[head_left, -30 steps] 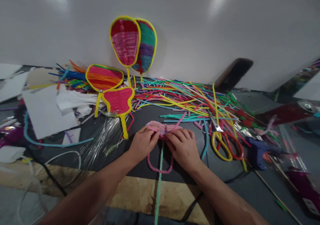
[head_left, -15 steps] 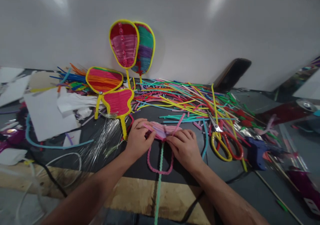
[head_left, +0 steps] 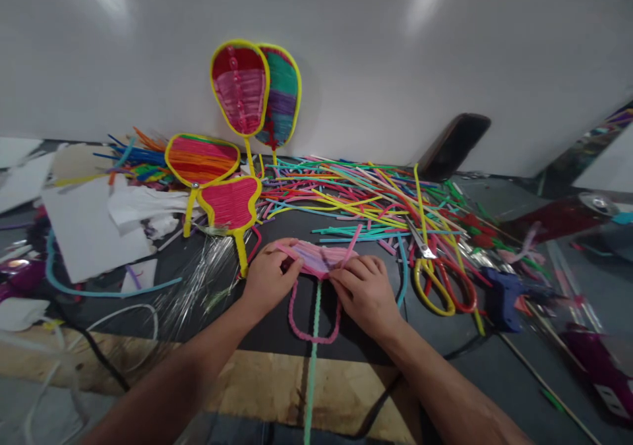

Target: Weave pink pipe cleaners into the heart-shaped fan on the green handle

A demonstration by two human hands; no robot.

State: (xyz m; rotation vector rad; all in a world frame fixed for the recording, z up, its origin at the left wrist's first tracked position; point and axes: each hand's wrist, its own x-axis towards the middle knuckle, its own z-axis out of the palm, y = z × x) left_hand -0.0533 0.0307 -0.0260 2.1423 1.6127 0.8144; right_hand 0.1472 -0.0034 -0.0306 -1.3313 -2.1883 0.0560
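Panel of pink-and-lilac fuzzy stems (head_left: pixel 316 258) on dark worktop (head_left: pixel 297 226), between both hands. Left hand (head_left: pixel 266 277): fingers nipped on panel's left edge. Right hand (head_left: pixel 364 293): fingers pinching a slanting pink fuzzy stem (head_left: pixel 353 242) at panel's right. Even tension should keep rows flat.

The left hand (head_left: pixel 267 277) and right hand (head_left: pixel 366 293) hold opposite sides of a pink-and-lilac panel (head_left: pixel 316 258), a pink pipe cleaner (head_left: pixel 353 242) poking up beside the right fingers (head_left: pixel 352 270). Nearer than the fingers, a pale green stem (head_left: pixel 311 372) crosses a pink loop (head_left: pixel 328 341); yellow-and-red-handled scissors (head_left: pixel 427 258) lie to their right. Beyond the fingers, multicolored pipe cleaners (head_left: pixel 336 191) heap on a dark surface (head_left: pixel 291 224), four yellow-edged fans (head_left: pixel 230 202) to the left.
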